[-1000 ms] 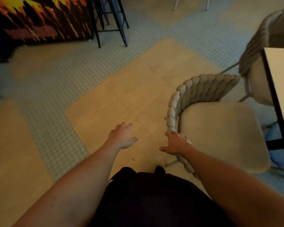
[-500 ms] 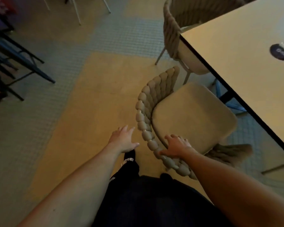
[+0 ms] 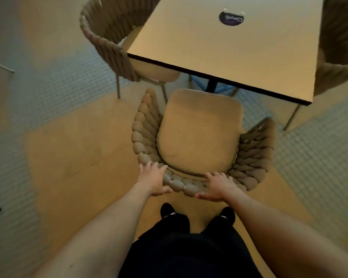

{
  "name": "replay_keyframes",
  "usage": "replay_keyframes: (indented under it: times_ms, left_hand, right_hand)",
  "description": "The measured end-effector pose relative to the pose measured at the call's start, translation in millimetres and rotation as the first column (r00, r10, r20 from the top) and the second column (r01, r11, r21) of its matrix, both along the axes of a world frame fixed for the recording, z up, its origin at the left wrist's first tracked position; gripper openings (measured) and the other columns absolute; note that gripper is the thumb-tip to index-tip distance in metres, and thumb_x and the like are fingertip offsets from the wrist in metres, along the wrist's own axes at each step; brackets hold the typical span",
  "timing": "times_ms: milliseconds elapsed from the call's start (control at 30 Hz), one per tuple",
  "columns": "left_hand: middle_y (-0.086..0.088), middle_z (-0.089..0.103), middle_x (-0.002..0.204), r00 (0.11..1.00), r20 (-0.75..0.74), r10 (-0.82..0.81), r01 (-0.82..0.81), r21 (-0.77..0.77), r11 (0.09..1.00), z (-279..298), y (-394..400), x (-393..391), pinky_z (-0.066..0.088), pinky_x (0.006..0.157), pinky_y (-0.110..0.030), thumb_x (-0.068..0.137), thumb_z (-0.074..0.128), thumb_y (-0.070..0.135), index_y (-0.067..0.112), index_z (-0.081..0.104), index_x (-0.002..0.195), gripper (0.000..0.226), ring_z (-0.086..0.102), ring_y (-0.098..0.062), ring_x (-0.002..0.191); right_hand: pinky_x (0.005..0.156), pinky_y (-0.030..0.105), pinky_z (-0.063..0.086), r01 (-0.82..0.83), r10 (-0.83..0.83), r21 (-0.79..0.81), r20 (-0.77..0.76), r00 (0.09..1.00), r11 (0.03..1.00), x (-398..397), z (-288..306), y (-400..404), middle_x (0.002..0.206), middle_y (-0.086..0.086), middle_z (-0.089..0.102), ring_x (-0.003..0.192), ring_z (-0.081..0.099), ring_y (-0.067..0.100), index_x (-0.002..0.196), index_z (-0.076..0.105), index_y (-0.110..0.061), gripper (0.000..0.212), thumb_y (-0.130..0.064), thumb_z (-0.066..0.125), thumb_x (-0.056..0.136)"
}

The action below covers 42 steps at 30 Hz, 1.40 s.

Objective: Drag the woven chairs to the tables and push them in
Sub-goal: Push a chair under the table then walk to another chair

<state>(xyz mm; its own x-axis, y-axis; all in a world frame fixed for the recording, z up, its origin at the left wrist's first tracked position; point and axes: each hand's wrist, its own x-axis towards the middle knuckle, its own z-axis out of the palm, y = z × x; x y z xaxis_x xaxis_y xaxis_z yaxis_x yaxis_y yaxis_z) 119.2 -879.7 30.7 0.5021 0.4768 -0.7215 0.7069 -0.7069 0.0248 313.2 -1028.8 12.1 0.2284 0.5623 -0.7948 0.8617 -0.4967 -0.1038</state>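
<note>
Both our grips on the woven chair

Left grip and right grip lie spread on its backrest; the worktop stands just beyond.

single head-worn wide-angle view, looking steeply down and forward from standing height over both forearms, close above the woven chair at centre, bench edge across the top, floor filling the sides.
</note>
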Motion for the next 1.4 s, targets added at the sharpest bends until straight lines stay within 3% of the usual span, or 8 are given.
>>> replay_keyframes:
  times_ms: [133,233,367,500,900,1167,1400]
  left_hand:
    - [-0.008,0.028,0.16,0.989,-0.092,-0.113,0.109,-0.051,0.993,-16,9,4,0.004,0.118,-0.07,0.085,0.064,0.067,0.032,0.027,0.156,0.088,0.015,-0.032,0.151]
    - [-0.007,0.036,0.152,0.987,-0.104,-0.125,0.12,-0.053,0.991,-24,5,9,0.001,0.112,-0.078,0.091,0.065,0.051,0.036,0.04,0.15,0.065,0.022,-0.034,0.146]
    - [-0.002,0.055,0.127,0.992,-0.076,-0.101,0.105,0.048,0.993,-28,-6,16,0.011,0.106,-0.082,0.095,0.057,0.023,0.036,0.061,0.126,0.034,0.04,-0.035,0.13]
    - [0.0,0.06,0.115,0.994,-0.057,-0.092,0.097,0.089,0.991,-30,-5,11,0.018,0.105,-0.079,0.09,0.061,0.024,0.034,0.066,0.109,0.022,0.046,-0.032,0.121]
    - [-0.002,0.059,0.116,0.993,-0.008,-0.117,0.117,0.077,0.99,-26,-7,5,0.014,0.11,-0.078,0.089,0.069,0.036,0.032,0.067,0.107,0.019,0.047,-0.031,0.124]
    - [-0.005,0.058,0.113,0.996,0.032,-0.084,0.082,0.06,0.995,-28,-1,39,0.012,0.109,-0.079,0.089,0.07,0.028,0.026,0.067,0.109,0.02,0.047,-0.034,0.122]
    - [-0.001,0.054,0.105,0.994,0.101,-0.052,0.046,0.062,0.997,-34,0,39,0.007,0.111,-0.079,0.089,0.066,0.016,0.034,0.07,0.11,0.028,0.045,-0.034,0.122]
  right_hand:
    - [0.116,0.056,0.028,0.045,-0.045,-0.076,0.003,0.999,0.996,-6,-18,-17,0.149,0.007,0.049,0.139,0.042,0.032,0.15,0.038,-0.025,0.084,-0.073,0.061,0.085]
    - [0.112,0.05,0.036,0.069,-0.069,-0.037,0.011,0.998,0.997,-13,-27,-24,0.146,0.006,0.051,0.135,0.045,0.032,0.146,0.043,-0.025,0.071,-0.063,0.063,0.089]
    - [0.104,0.045,0.044,0.075,-0.075,0.002,0.04,0.996,0.997,-19,-34,-29,0.142,0.007,0.053,0.128,0.046,0.033,0.143,0.045,-0.025,0.063,-0.06,0.061,0.093]
    - [0.103,0.046,0.044,0.083,-0.084,0.023,0.032,0.996,0.996,-28,-34,-36,0.142,0.008,0.052,0.128,0.044,0.034,0.144,0.044,-0.025,0.063,-0.061,0.058,0.094]
    - [0.102,0.046,0.045,0.142,-0.145,0.057,0.041,0.989,0.988,-45,-29,-45,0.137,0.007,0.055,0.128,0.045,0.03,0.144,0.046,-0.027,0.06,-0.058,0.06,0.095]
    - [0.103,0.047,0.043,0.151,-0.158,0.083,0.085,0.984,0.985,-7,-26,-35,0.134,0.007,0.057,0.125,0.046,0.031,0.143,0.047,-0.03,0.055,-0.054,0.062,0.095]
    - [0.103,0.047,0.042,0.127,-0.141,0.113,0.123,0.982,0.985,-8,-26,-36,0.13,0.007,0.059,0.123,0.047,0.032,0.139,0.049,-0.029,0.052,-0.053,0.062,0.095]
